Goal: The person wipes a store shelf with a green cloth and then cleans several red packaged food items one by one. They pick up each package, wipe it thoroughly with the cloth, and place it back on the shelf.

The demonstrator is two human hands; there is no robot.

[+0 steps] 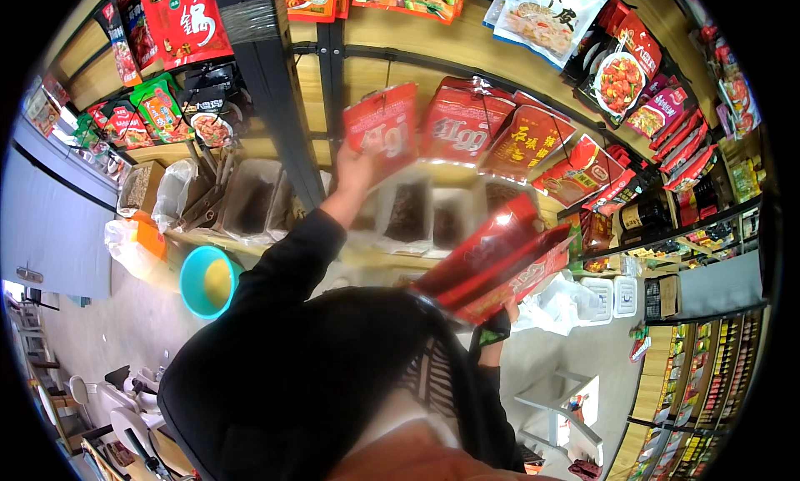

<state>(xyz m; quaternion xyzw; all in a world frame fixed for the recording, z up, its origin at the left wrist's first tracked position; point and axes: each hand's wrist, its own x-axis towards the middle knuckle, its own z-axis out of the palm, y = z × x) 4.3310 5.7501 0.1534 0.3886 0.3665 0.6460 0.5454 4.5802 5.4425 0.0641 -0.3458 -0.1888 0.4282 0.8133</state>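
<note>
My left hand (357,168) grips the lower left edge of a flat red seasoning packet (382,122), raised in front of the wall display. Whether that packet hangs on a hook, I cannot tell. Beside it, similar red packets (469,122) hang in a thick bunch. Lower down on the right, my right hand (511,311) holds several glossy red packets (500,262), fanned apart and tilted. Most of that hand is hidden behind them.
A dark metal post (265,75) stands left of my left hand. Plastic-lined bins (406,212) of dried goods line the shelf below. A turquoise bucket (206,281), white plastic bags (556,303) and a grey stool (559,400) are on the floor.
</note>
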